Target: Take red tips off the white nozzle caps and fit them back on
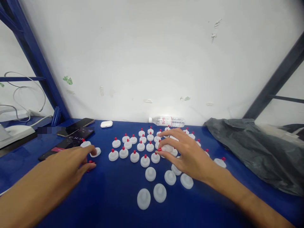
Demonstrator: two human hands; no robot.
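So, there's a small red tip [159, 149] pinched between the thumb and a finger of the right hand [190, 153], with hardly any gap there. A whitish shape sits right under those fingers, but I can't tell if it's gripped too. Just left of that pinch, and behind it, stand a bunch of white lids [145, 162], upright with red tips on top. Closer to the person than the pinch are some plain white lids [143, 199], the nearest two side by side.

Well over to the left, the left hand [70, 161] is curled, thumb and forefinger apart. Some red bits [90, 162] show by its thumb, though I can't tell whether they're held. A loose white lid [95, 152] is right at the forefinger, and a red-tipped lid [85, 144] peeks out just behind that hand.

Past the left hand are two phones, a dark phone [86, 132] and a gold-edged phone [82, 123]. Behind the right hand, a clear bottle [178, 122] lies on its side near the wall [152, 57]. Right of that hand, dark crumpled fabric [254, 155] spreads over the blue table [109, 196].
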